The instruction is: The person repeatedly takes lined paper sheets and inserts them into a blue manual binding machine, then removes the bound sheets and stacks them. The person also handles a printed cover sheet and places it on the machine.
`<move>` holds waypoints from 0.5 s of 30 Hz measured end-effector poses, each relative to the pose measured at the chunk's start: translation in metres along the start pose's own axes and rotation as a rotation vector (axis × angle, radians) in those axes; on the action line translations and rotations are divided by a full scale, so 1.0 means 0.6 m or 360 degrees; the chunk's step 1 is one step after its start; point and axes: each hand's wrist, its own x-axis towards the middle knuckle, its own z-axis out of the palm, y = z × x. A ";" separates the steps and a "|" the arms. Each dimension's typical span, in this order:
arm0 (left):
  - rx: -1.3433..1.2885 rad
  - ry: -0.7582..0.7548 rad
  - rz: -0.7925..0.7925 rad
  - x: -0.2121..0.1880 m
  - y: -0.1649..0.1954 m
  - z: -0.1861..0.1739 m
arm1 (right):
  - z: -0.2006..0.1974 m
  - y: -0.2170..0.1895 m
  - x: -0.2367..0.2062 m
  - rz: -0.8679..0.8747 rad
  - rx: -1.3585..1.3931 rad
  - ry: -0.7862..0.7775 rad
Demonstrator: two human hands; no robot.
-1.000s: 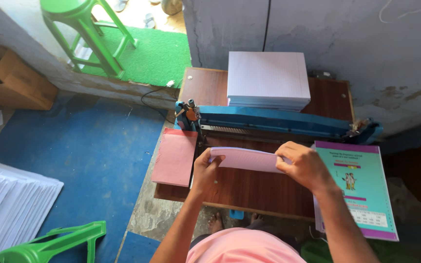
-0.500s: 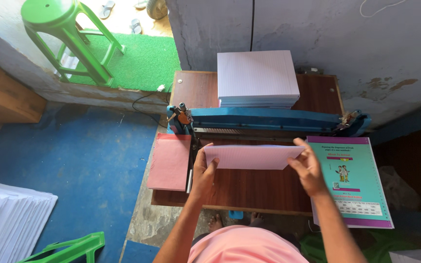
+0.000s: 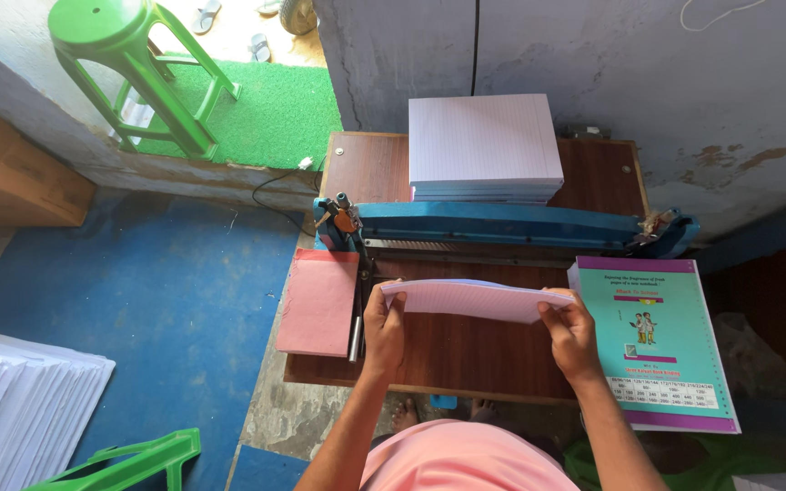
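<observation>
From the head camera, we are holding a thin sheaf of lined paper [image 3: 477, 298] above the wooden surface [image 3: 466, 350], just near of the blue machine [image 3: 502, 225]. Our left hand [image 3: 384, 329] is closing on its left end and our right hand [image 3: 572, 335] on its right end, fingers curling around the edges. A taller paper stack [image 3: 484, 145] is sitting far behind the machine, a pink cover [image 3: 317, 302] lying left, a teal booklet [image 3: 655, 341] lying right

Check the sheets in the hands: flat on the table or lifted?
Lifted. Both hands, left and right, grip the sheets by the ends, bowed slightly above the table.
</observation>
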 end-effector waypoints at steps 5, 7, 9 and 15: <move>-0.0010 0.0005 -0.0083 -0.004 0.008 -0.003 | -0.005 -0.014 0.003 -0.0050 0.0147 -0.0029; -0.0079 0.0013 -0.0128 -0.001 0.019 -0.003 | -0.003 -0.018 0.003 -0.0016 0.0133 -0.0009; -0.0146 0.0014 -0.0137 0.000 0.026 -0.001 | -0.004 -0.019 0.001 0.0005 0.0087 0.0012; -0.0090 -0.0036 -0.0034 -0.005 0.014 -0.003 | -0.002 0.005 -0.010 0.0002 -0.0051 0.0058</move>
